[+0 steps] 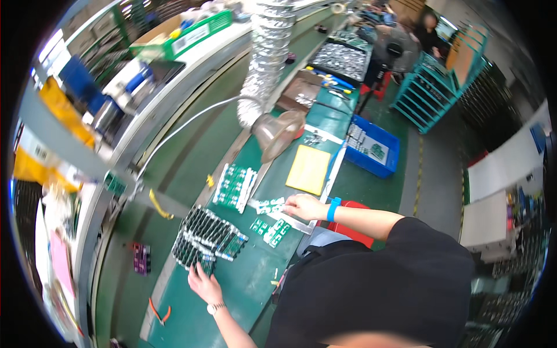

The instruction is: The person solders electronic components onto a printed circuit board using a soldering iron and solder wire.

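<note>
My left hand (204,285), with a watch on its wrist, is at the near edge of a pile of dark-topped circuit boards (212,233). Its fingers are apart and the fingertips touch or nearly touch the lowest boards. My right hand (306,207), wearing a blue wrist strap (333,209), is closed with fingertips together beside a small green and white circuit board panel (270,205). What those fingers pinch is too small to make out. Just nearer lie more green circuit boards (277,232). Left of them, another batch of green boards (234,187) lies in rows.
A yellow pad (308,169) lies beyond my right hand, under a fume hood (277,134) on a silver duct (268,52). A blue bin (371,145) stands right of the bench. Orange-handled pliers (161,313) lie near left. Someone sits by a teal rack (432,93).
</note>
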Available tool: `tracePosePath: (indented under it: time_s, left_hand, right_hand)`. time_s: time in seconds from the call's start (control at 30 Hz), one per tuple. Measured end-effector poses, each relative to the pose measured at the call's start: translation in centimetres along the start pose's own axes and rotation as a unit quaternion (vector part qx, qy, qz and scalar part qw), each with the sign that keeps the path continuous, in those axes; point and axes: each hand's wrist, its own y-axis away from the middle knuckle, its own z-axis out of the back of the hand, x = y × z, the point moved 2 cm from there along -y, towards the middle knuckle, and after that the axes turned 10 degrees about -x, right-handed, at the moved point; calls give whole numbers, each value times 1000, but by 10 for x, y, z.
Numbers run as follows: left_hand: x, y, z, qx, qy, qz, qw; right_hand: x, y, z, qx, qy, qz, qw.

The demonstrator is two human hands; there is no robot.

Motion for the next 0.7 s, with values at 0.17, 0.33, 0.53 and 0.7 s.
tracePosePath:
  time_s: [0.17,0.33,0.53,0.7]
  left_hand:
    - [-25,33,18,-87,56,46,994]
    - [-42,83,30,-32,91,81,992]
    - [-100,63,50,-54,181,84,978]
    - [-209,-36,72,-79,277,-114,951]
  right_hand:
    - [6,21,40,3,-27,-139,990]
    - [-26,42,37,-12,68,3,998]
    - [2,31,31,51,-95,-41,993]
    - [51,-3,16,177,-474,-189,842]
